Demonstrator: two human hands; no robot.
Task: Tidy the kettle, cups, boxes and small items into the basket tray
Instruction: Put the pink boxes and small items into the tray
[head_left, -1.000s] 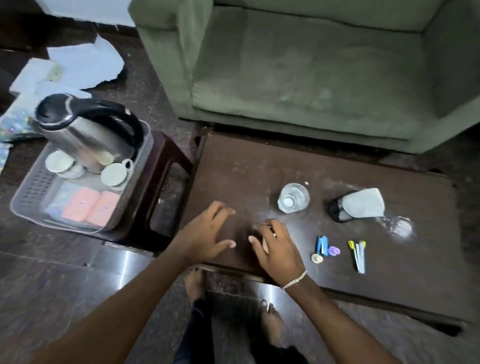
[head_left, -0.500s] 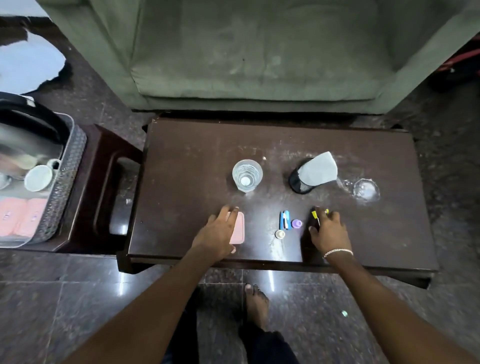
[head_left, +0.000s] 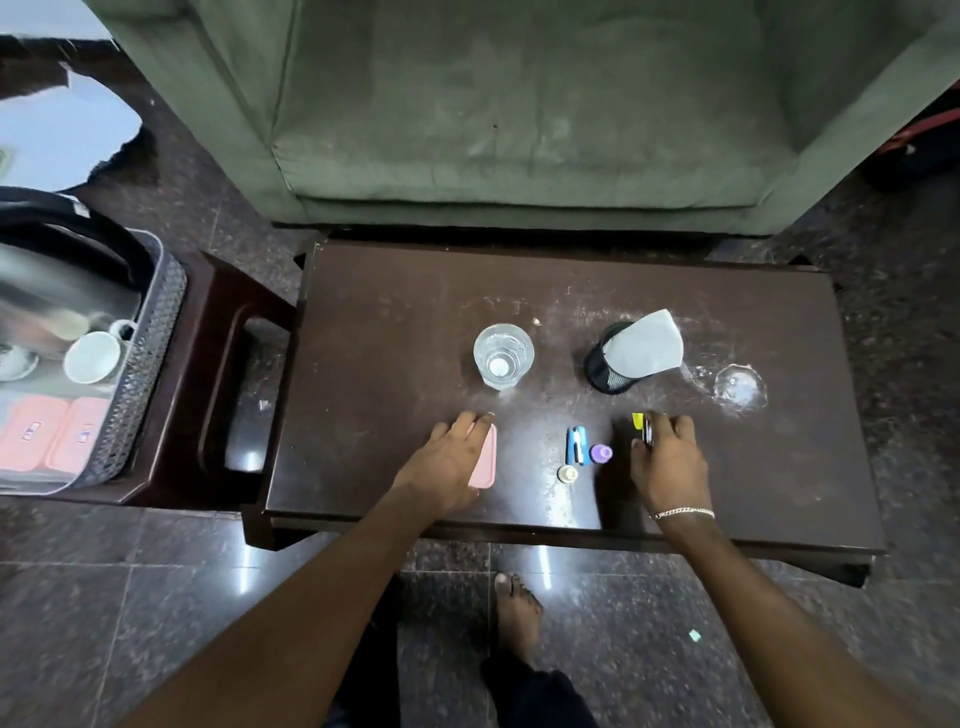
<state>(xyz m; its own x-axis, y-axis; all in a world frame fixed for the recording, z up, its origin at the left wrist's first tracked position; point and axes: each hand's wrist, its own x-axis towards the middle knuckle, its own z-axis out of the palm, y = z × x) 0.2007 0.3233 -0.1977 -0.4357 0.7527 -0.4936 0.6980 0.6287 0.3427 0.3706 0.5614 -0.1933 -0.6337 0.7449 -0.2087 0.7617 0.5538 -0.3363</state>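
Head view shows my left hand (head_left: 451, 470) now flat on the pink box (head_left: 485, 457) and right hand (head_left: 667, 457) closing over yellow-tipped small items (head_left: 638, 421) on the counter (head_left: 571, 291), basket tray (head_left: 156, 338) waiting far left.

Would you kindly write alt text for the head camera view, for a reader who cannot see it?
Over a dark wooden table, the left hand rests on a pink box while the right hand closes on yellow-tipped small items. A glass and a mesh cup stand behind; the basket tray with the kettle sits far left.
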